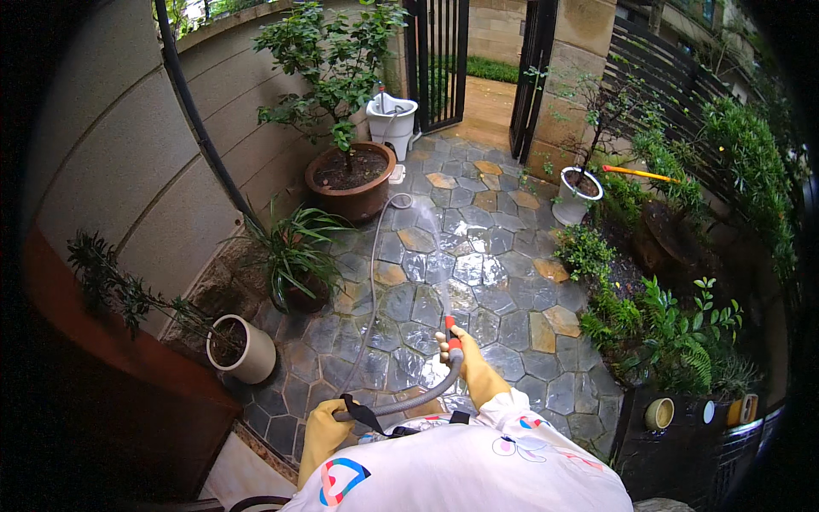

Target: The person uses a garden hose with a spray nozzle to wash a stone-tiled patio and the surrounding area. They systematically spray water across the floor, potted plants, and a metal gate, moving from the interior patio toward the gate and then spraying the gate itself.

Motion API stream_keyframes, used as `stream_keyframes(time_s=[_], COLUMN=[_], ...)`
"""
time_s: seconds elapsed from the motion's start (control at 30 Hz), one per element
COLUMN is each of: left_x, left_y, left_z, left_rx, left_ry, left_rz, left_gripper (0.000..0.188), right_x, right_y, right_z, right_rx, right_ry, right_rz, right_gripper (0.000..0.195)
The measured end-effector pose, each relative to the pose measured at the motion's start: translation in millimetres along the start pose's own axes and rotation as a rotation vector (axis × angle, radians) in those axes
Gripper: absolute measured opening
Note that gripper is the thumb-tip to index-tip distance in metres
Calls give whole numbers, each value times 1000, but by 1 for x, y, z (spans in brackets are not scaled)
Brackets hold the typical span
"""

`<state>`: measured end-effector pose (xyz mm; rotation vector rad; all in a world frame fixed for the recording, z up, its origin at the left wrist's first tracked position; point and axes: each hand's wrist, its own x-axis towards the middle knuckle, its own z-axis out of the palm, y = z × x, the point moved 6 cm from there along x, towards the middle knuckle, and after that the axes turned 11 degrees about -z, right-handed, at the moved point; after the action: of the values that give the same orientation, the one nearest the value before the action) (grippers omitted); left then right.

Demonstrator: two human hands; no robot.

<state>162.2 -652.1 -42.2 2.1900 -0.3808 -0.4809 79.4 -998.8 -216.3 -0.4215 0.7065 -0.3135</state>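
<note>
My right hand (470,365), in a yellow rubber glove, is closed around an orange and black hose nozzle (451,331). A spray of water leaves the nozzle and reaches over the wet stone paving (473,269). Lower left, my left hand (326,422), gloved alike, grips the grey garden hose (416,404), which curves up to the nozzle. A black strap lies by the left hand. From near that hand the thinner-looking hose length runs across the paving, makes a small loop and goes on toward a white plastic tub (391,125) by the gate.
At left stand a cream pot (246,349), a spiky-leaved plant (297,256) and a large terracotta pot (352,205). A black metal gate (441,64) stands open ahead. To the right are a white pot (572,205), a planted bed with shrubs (678,345) and a yellow pole (640,173).
</note>
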Motion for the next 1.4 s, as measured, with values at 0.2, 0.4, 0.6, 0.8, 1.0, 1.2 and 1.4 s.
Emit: stream_keyframes(time_s=[0.2,0.4,0.6,0.8,1.0,1.2,1.4], left_x=[0,-3,-15,-21,-21,-16,-12], left_y=[32,56,79,111,107,101,95], left_z=[38,69,96,100,98,98,83], left_rx=[60,81,85,115,131,98,135], left_ry=[-4,-1,-32,-10,-53,-45,-55], left_rz=[-56,-85,-138,-128,-177,-93,-74], left_gripper=[33,37,35,32,29,26,29], right_x=[2,-15,-24,-3,-7,-15,-21], right_y=[-49,-66,-104,-103,-93,-81,-57], right_z=[-43,-55,-74,-109,-116,-99,-94], right_rx=[122,154,162,241,149,112,131], right_ry=[134,43,107,23,218,-29,-33], right_rz=[-122,-19,-116,-90,-171,11,119], right_gripper=[45,45,45,45,48,51,52])
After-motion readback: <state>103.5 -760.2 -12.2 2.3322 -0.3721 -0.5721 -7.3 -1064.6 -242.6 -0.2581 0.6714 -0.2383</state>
